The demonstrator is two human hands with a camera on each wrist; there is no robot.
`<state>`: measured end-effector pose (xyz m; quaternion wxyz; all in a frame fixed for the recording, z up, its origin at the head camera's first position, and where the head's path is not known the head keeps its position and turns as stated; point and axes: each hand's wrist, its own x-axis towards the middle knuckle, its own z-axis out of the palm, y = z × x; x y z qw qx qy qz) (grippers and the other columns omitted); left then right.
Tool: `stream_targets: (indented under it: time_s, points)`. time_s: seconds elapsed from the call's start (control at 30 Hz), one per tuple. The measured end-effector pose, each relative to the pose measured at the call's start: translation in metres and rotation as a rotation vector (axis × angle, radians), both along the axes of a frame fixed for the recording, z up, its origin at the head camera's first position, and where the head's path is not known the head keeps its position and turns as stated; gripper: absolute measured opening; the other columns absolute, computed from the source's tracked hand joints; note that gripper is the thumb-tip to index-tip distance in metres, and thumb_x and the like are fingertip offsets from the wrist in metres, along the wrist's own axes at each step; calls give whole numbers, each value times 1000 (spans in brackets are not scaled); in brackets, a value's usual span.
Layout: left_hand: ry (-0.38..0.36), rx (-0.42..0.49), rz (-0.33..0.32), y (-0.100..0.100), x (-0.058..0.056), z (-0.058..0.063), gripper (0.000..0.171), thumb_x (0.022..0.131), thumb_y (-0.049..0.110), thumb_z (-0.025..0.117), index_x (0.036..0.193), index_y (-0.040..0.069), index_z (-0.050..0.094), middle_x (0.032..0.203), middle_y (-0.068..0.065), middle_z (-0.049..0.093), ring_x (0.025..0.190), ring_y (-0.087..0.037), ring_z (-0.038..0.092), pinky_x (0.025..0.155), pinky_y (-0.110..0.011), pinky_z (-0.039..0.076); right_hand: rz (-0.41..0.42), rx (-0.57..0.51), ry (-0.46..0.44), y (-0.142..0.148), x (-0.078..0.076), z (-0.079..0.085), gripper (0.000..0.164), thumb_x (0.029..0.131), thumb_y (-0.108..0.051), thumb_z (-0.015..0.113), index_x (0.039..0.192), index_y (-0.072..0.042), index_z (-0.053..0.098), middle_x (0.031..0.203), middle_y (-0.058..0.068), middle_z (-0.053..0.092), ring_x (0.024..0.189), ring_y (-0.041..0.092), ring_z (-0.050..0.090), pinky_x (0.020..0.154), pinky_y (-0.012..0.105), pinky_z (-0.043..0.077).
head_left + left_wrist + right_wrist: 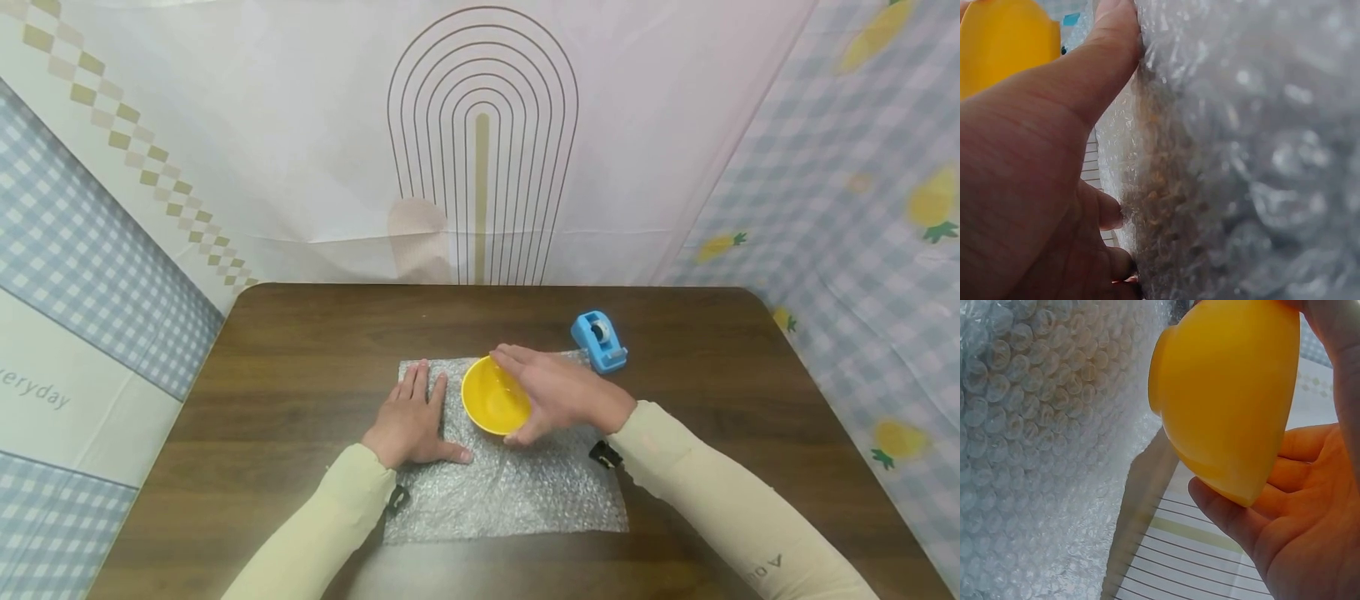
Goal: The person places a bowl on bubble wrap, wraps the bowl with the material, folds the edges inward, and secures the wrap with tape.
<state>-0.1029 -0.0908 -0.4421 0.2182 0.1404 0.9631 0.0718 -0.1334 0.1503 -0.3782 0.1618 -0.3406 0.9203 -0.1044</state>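
Observation:
A yellow bowl [491, 398] sits over the upper middle of a sheet of bubble wrap [510, 500], its hollow side up. My right hand [558, 389] grips it by the rim, thumb at the near side and fingers at the far side. In the right wrist view the bowl's base [1159, 372] is close to the bubble wrap. My left hand [415, 425] rests flat on the sheet's left part, left of the bowl, with fingers straight and thumb spread towards the right. Up close, the left wrist view has its thumb [1094, 69] against the bubble wrap.
A blue tape dispenser [600, 342] with a roll of tape stands at the sheet's far right corner. All of this is on a dark wooden table [300, 350]. A patterned cloth backdrop [322, 125] rises behind the table's far edge, with checked cloth at both sides.

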Motion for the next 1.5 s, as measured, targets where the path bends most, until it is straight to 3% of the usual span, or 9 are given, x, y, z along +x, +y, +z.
stream_targets:
  time_s: [0.27, 0.47, 1.5]
  points:
    - [-2, -4, -1, 0, 1, -1, 129, 74, 77, 77, 167, 7, 20, 174, -26, 3, 163, -43, 9, 132, -55, 20, -1, 1, -4, 0, 2, -8, 114, 70, -54, 89, 161, -7, 37, 167, 15, 40, 143, 37, 54, 112, 54, 51]
    - [-4, -7, 1, 0, 0, -1, 130, 74, 78, 77, 167, 7, 19, 175, -25, 1, 164, -43, 8, 132, -54, 19, -4, 3, -12, 0, 4, -10, 114, 71, -54, 89, 161, -7, 36, 168, 15, 39, 147, 37, 50, 115, 56, 48]
    - [11, -22, -16, 0, -1, -1, 129, 75, 79, 75, 166, 6, 20, 174, -26, 5, 164, -43, 9, 132, -54, 20, 19, 22, -3, -2, 10, -25, 116, 71, -55, 89, 161, -6, 36, 167, 13, 40, 148, 34, 49, 116, 52, 48]
